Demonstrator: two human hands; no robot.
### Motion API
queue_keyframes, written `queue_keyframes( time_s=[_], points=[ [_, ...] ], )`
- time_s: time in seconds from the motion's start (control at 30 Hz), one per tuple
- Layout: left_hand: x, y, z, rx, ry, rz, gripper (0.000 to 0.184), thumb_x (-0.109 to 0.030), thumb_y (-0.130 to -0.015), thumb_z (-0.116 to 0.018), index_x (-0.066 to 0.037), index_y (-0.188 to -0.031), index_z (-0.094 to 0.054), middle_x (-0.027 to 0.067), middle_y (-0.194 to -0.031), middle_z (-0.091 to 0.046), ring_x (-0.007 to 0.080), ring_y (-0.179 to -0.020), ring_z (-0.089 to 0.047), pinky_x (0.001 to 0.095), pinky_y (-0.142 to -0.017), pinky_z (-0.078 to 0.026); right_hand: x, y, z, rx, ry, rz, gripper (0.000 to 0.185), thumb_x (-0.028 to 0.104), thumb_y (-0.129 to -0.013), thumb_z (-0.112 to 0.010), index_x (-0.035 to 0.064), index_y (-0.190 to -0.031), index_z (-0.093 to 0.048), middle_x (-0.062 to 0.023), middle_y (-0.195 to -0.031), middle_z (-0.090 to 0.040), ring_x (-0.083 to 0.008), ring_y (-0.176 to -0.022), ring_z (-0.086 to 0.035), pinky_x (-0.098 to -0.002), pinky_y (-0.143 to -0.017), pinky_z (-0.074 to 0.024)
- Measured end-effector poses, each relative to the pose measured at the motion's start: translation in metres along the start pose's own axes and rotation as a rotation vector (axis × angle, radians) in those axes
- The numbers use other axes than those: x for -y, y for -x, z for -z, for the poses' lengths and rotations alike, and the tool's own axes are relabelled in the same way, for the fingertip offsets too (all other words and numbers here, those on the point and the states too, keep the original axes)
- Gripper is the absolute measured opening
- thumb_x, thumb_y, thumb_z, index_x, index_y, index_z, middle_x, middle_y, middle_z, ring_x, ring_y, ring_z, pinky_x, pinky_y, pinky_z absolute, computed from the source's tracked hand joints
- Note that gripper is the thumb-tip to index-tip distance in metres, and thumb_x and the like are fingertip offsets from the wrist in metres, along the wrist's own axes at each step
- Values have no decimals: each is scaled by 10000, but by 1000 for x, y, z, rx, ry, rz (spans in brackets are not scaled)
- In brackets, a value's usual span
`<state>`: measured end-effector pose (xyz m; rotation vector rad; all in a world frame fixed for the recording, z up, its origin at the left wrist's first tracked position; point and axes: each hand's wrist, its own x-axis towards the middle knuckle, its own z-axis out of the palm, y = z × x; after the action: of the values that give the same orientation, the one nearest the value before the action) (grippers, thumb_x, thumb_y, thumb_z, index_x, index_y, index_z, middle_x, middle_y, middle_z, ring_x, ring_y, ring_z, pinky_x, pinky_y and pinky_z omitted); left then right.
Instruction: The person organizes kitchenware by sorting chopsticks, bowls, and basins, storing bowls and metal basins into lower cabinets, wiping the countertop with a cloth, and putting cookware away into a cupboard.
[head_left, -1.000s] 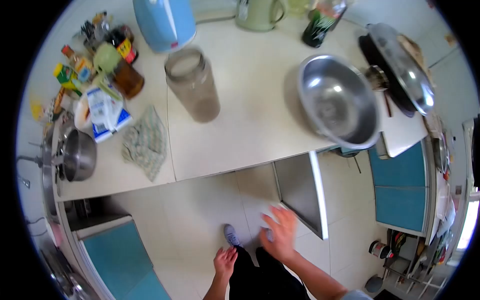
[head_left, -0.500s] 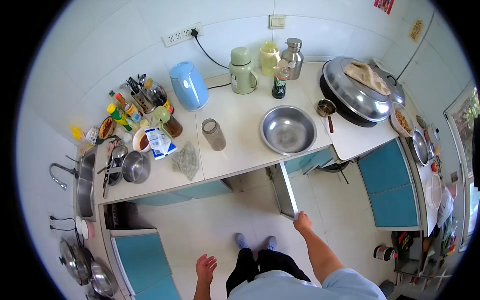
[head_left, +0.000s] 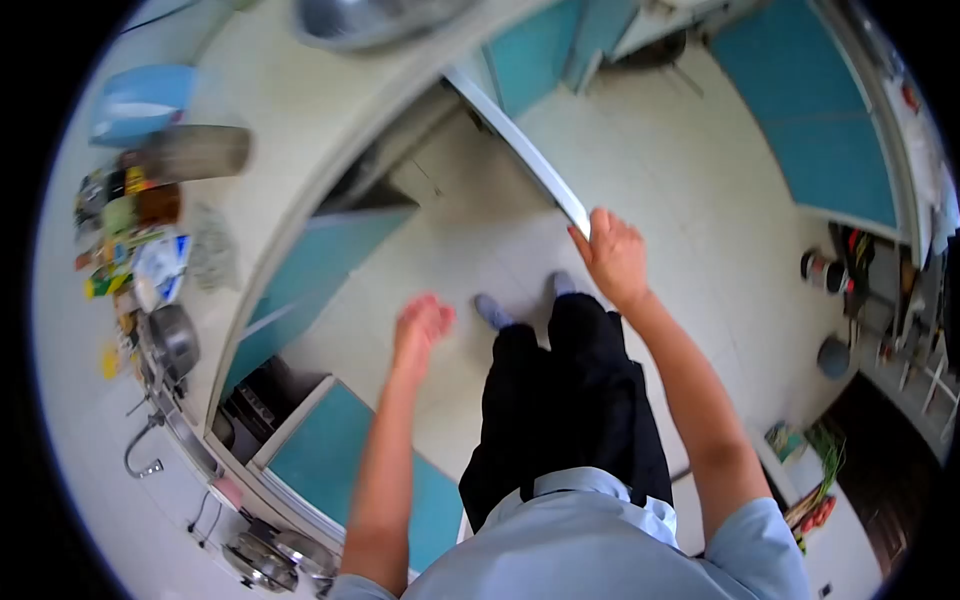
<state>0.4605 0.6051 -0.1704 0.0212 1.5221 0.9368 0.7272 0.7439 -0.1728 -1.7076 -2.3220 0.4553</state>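
Observation:
My right hand [head_left: 613, 258] is at the outer end of an open cabinet door [head_left: 527, 158], with its fingers and thumb closed on the edge. The door stands out from under the counter, seen from above as a narrow pale edge. My left hand [head_left: 425, 320] hangs in the air over the floor, touching nothing that I can see. Its fingers are smeared by motion, so their pose is unclear. Between the hands, my feet stand on the pale tiled floor [head_left: 455, 225].
On the counter [head_left: 265, 130] sit a steel basin [head_left: 375, 22], a blue kettle [head_left: 145, 102], a blurred bottle [head_left: 200, 152] and a steel pot [head_left: 172, 342]. Teal cabinets line both sides. A dark-capped jar [head_left: 822, 271] and a shelf rack [head_left: 905, 320] are at the right.
The view has tilted down and turned, pushing the counter to the upper left. My left hand has risen forward. My right hand still holds the door's end.

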Motion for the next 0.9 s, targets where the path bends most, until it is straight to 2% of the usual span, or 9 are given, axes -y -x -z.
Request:
queue_keyframes(
  time_s=[0.37, 0.4, 0.5, 0.57, 0.6, 0.67, 0.7, 0.77, 0.9],
  points=[
    [-132, -258, -31, -112, 166, -530, 170, -114, -831, -498, 11, -945, -483, 152, -857, -562, 237, -792, -563, 311, -686, -488, -15, 2, -6, -98, -114, 179, 295, 132, -659, -667, 10, -723, -407, -128, -626, -365, -289, -514, -385, -362, -466, -291],
    [-144, -271, -29, -109, 196, -574, 195, -110, -827, -503, -3, -985, -461, 162, -865, -560, 229, -706, -578, 298, -582, -491, -14, 2, -7, -78, -131, 159, 294, 120, -653, -665, 8, -724, -403, -129, -628, -352, -285, -510, -374, -359, -463, -281],
    [-172, -299, -36, -274, 7, -866, 254, -118, -824, -519, -53, -1061, -453, 141, -893, -556, 216, -684, -578, 278, -562, -491, -15, 4, -8, -73, -160, 175, 297, 81, -630, -659, 3, -737, -393, -126, -626, -325, -269, -503, -343, -352, -455, -252],
    [-193, -314, -40, -321, -58, -895, 302, -184, -840, -488, -112, -1132, -456, 155, -947, -555, 261, -766, -575, 350, -626, -489, -18, 6, -10, -54, -187, 179, 310, 77, -611, -658, 3, -747, -389, -122, -620, -323, -258, -501, -330, -355, -454, -238],
    [-209, -334, -23, -655, -846, -1199, 319, -221, -842, -467, -126, -1146, -462, 167, -977, -548, 287, -825, -558, 395, -688, -464, -20, 6, -12, -55, -187, 182, 317, 77, -601, -658, 7, -747, -386, -119, -618, -324, -252, -500, -326, -357, -454, -232],
    [-240, -367, 1, -833, -1689, -1575, 335, -302, -840, -412, -156, -1126, -505, 163, -1075, -522, 352, -989, -487, 475, -847, -362, -23, 7, -12, -25, -205, 154, 328, 87, -583, -656, 23, -742, -376, -114, -618, -333, -238, -500, -324, -357, -456, -228],
    [-241, -360, -6, -835, -1684, -1583, 335, -302, -840, -412, -156, -1126, -505, 163, -1075, -522, 352, -989, -487, 475, -847, -362, -23, 10, -10, 9, -220, 122, 333, 97, -576, -655, 34, -737, -371, -111, -620, -341, -230, -501, -326, -355, -458, -230],
    [-237, -339, -26, -807, -1859, -1076, 328, -297, -841, -409, -145, -1113, -513, 122, -1077, -534, 349, -999, -488, 456, -855, -362, -28, 12, -11, 17, -185, 133, 350, 127, -560, -654, 56, -740, -362, -98, -616, -345, -211, -506, -329, -345, -462, -236],
    [-251, -351, -24, -672, -1770, -1019, 331, -294, -836, -421, -103, -1091, -510, 159, -1039, -545, 349, -1004, -484, 432, -844, -375, -32, 18, -13, 64, -191, 110, 360, 187, -577, -654, 72, -759, -366, -64, -594, -321, -184, -510, -336, -330, -470, -253]
  ],
)
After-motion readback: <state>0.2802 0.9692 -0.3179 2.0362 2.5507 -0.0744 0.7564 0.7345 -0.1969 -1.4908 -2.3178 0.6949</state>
